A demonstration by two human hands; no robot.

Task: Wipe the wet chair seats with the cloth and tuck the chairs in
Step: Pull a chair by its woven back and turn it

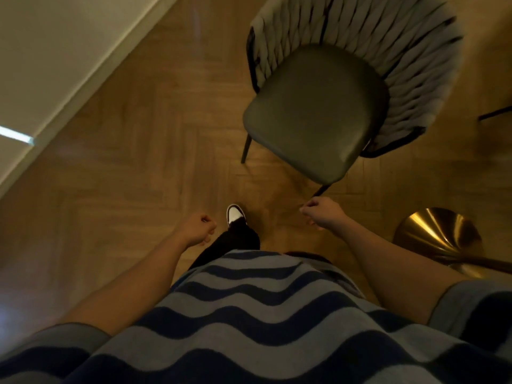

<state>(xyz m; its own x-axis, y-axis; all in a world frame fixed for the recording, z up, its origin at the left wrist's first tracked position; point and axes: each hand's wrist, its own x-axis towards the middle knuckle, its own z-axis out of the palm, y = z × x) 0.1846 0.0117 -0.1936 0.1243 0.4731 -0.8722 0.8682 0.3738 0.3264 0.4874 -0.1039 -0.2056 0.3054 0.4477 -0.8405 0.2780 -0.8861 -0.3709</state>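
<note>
Wavy blue stripes of a shirt (249, 314) fill the foreground as a person stands on the wood floor (124, 176). Both hands, left (198, 228) and right (322, 212), hang loosely curled and hold nothing; no cloth is in view. Ahead, a green chair (313, 115) faces them, seat bare. Fetching the cloth first, then wiping back to front, looks sensible.

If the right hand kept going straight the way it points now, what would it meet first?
Probably the dark front leg just beyond the right hand, then the front edge of the chair seat. Depth is unclear; the leg may lie lower.
</note>
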